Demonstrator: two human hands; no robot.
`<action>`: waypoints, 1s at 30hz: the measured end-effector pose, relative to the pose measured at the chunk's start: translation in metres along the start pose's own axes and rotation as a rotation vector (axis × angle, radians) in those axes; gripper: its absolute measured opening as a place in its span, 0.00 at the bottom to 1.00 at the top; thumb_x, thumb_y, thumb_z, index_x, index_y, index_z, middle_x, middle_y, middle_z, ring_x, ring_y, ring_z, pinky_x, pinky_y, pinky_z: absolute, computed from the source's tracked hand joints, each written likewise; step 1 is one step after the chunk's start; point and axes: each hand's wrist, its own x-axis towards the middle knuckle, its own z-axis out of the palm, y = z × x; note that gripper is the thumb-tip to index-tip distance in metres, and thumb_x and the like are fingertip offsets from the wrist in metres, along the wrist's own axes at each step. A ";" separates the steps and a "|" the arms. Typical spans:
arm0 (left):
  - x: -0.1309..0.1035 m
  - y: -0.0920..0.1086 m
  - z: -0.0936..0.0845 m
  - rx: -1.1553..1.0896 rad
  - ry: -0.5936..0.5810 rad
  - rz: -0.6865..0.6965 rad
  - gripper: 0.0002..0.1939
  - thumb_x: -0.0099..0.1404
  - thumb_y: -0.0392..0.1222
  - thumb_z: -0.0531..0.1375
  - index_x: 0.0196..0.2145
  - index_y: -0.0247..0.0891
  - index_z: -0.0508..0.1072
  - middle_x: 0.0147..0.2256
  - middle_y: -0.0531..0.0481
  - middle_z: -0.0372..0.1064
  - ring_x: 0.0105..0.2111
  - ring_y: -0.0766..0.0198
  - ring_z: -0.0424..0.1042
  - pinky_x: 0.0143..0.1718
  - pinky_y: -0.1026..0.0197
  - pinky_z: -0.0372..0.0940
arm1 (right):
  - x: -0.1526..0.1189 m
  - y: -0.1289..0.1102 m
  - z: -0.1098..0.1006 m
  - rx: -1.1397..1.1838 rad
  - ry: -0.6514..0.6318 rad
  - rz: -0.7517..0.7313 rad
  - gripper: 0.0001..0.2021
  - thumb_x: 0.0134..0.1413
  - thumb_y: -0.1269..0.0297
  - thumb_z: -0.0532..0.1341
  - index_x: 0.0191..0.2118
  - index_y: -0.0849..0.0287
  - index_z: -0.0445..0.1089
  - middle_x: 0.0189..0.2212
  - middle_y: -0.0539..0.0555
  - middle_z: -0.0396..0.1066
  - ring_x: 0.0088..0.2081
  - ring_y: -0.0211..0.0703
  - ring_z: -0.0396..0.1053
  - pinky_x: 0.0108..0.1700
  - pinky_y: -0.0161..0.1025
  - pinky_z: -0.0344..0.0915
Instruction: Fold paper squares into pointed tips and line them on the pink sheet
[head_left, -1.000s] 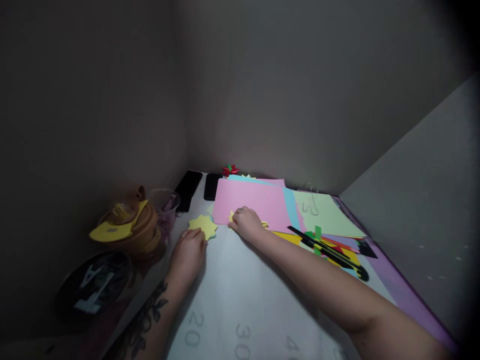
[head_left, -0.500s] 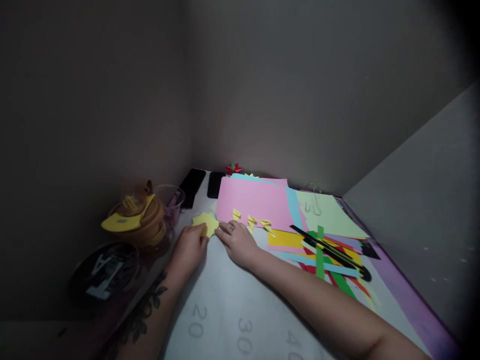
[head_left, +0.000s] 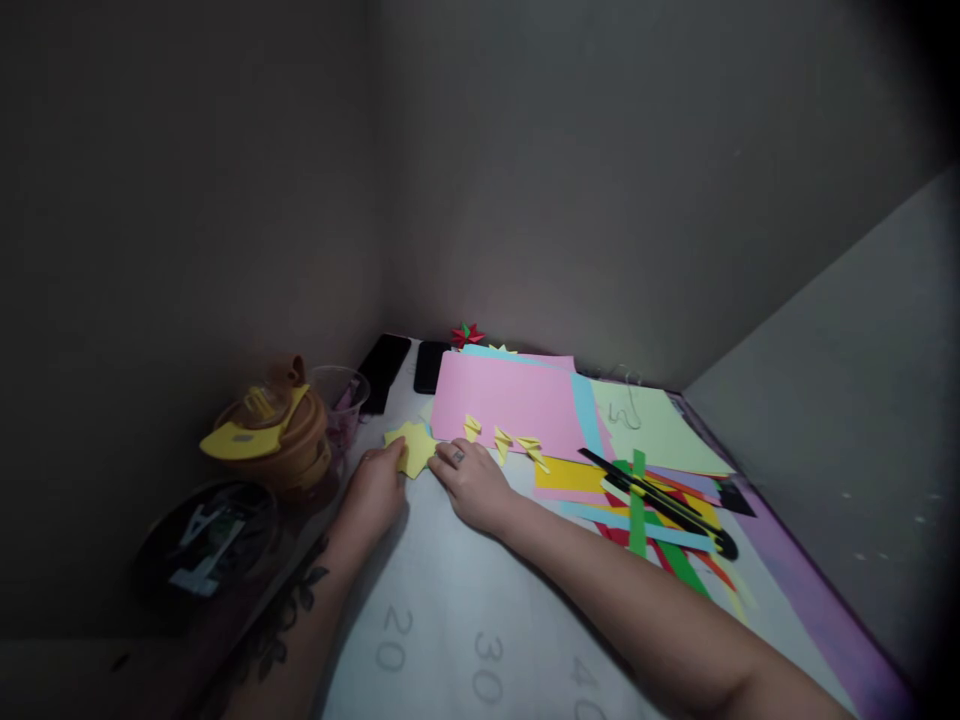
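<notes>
Star [head_left: 418, 452]: pinching one side with left hand [head_left: 375, 488], touching opposite side with right hand [head_left: 474, 486], seemingly for steadiness; cannot tell if gripping there.

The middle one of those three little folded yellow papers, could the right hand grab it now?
Probably yes: the middle folded paper lies just past the right hand with nothing on top, though that hand's fingertips are at the yellow star.

Head cam, angled down

So this one's worn on the person's head, facing forward and kinda down. Left hand [head_left: 377, 487] and right hand [head_left: 476, 487] sit around mid-frame, tabletop [head_left: 442, 590] pretty close, walls [head_left: 570, 200] up top.
</notes>
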 end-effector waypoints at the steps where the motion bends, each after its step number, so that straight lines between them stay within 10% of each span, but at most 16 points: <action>1: 0.000 0.001 -0.001 -0.002 -0.003 -0.002 0.30 0.54 0.18 0.50 0.55 0.27 0.67 0.45 0.36 0.74 0.47 0.53 0.71 0.49 0.57 0.64 | 0.000 0.000 0.000 0.001 0.003 -0.005 0.16 0.58 0.73 0.55 0.51 0.59 0.68 0.50 0.60 0.68 0.47 0.53 0.60 0.43 0.48 0.60; 30: -0.001 -0.004 0.006 -0.070 0.104 0.045 0.30 0.50 0.18 0.50 0.51 0.28 0.70 0.40 0.36 0.75 0.43 0.52 0.72 0.46 0.55 0.67 | 0.006 0.005 0.008 0.236 0.067 -0.080 0.21 0.53 0.76 0.56 0.53 0.56 0.67 0.56 0.55 0.67 0.54 0.53 0.60 0.53 0.52 0.62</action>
